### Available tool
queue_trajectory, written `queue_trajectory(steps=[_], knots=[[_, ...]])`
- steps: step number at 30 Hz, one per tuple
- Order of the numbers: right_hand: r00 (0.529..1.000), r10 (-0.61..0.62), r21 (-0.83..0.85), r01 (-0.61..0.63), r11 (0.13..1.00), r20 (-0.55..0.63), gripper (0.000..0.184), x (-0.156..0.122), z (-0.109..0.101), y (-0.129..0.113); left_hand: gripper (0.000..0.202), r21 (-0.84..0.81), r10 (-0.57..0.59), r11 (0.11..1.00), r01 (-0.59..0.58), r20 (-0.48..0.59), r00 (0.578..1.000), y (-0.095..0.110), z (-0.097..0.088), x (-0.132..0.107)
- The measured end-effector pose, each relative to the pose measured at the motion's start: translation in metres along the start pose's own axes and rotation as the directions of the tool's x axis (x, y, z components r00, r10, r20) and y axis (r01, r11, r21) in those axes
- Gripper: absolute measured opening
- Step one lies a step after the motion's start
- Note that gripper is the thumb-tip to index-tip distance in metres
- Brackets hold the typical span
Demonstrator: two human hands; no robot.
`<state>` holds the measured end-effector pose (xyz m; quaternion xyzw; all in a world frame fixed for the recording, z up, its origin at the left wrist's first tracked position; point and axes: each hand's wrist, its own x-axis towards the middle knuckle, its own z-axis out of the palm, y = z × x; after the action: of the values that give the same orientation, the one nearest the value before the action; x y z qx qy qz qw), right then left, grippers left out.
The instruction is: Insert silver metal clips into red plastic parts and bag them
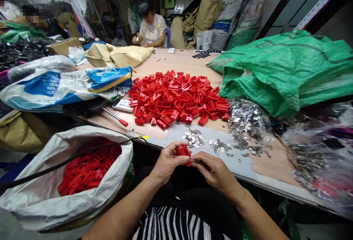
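A small, hollow red plastic housing (pixel 183 151) is pinched between the thumb and fingers of my left hand (pixel 164 163), just past the table's front edge. Close on its right, my right hand (pixel 214 170) is closed on a thin metal piece (pixel 195 160), whose tip meets the housing's lower right side. My fingers cover most of that piece, so its full shape is hidden. Beyond my hands, small silver metal plates (pixel 194 138) lie in a pile, with a second pile of metal clips (pixel 220 146) to the right. A big heap of red housings (pixel 176 98) covers the middle of the table.
At lower left stands an open white sack (pixel 24 192) of red housings, a black cable across it. A red-handled screwdriver (pixel 116 117) lies near a white box (pixel 122 105). Green sacking (pixel 286 71) and bags of metal parts (pixel 248 122) occupy the right. Another person (pixel 154 30) sits opposite.
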<state>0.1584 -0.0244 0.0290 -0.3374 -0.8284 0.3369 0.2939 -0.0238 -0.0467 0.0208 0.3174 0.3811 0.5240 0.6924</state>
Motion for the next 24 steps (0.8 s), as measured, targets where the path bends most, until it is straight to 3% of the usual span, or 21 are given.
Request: queue_trajectory(steps=[6,15,17,20,22,24], knots=[[0.963,0.270,0.315,-0.261,0.912,0.017,0.021,-0.001,0.001,0.000,0.045,-0.069,0.028,0.997,-0.023,0.073,0.997,-0.002,-0.003,0.000],[0.902,0.424,0.539,-0.399,0.742,0.084,0.039,0.003,0.005,0.004,0.039,0.015,0.097,0.995,-0.100,0.114,0.989,-0.006,0.006,-0.003],[0.903,0.422,0.515,-0.402,0.757,0.085,0.038,0.003,0.005,0.008,0.038,0.050,0.112,0.992,-0.119,0.128,0.985,-0.007,0.006,-0.002],[0.922,0.384,0.333,-0.377,0.864,0.047,0.028,0.003,0.002,0.015,0.035,0.147,0.186,0.967,-0.207,0.148,0.971,-0.010,0.000,0.003],[0.941,0.339,0.152,-0.336,0.930,0.001,0.026,0.002,0.001,0.021,0.032,0.304,0.252,0.908,-0.288,0.152,0.956,-0.011,-0.007,0.009],[0.954,0.300,0.013,-0.299,0.954,-0.026,0.027,0.001,0.000,0.025,0.030,0.505,0.297,0.795,-0.335,0.157,0.942,-0.012,-0.015,0.015]])
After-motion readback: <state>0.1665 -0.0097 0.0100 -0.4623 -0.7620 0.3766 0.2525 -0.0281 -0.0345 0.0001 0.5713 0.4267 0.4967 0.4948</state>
